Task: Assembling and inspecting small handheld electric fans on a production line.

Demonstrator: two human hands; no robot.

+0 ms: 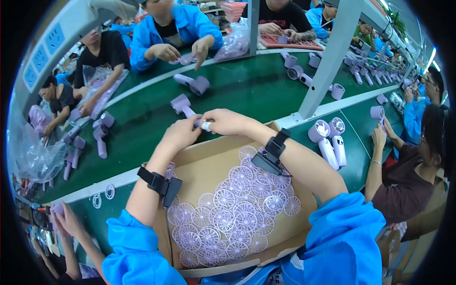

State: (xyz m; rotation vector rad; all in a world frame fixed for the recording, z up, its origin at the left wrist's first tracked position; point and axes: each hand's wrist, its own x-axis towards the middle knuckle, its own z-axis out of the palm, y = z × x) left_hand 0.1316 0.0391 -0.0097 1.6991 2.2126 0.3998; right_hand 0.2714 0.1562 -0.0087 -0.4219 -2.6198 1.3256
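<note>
Over the far edge of a cardboard box, my left hand (181,135) and my right hand (227,121) meet on the handle of a lilac handheld fan (181,103). Both have their fingers closed round its lower end, and the round head points away from me. Something white wraps a right-hand finger or lies against it; I cannot tell which. Below my forearms, the cardboard box (197,148) holds a loose pile of lilac spoked fan grilles (245,221). Each wrist wears a black strap with a small black device.
A green conveyor belt (142,114) crosses ahead, carrying another lilac fan (198,85) just beyond mine. Two white-handled fans (327,153) lie at right beside a grey metal post (327,61). Two loose rings (109,191) lie at left. Co-workers sit opposite and on both sides.
</note>
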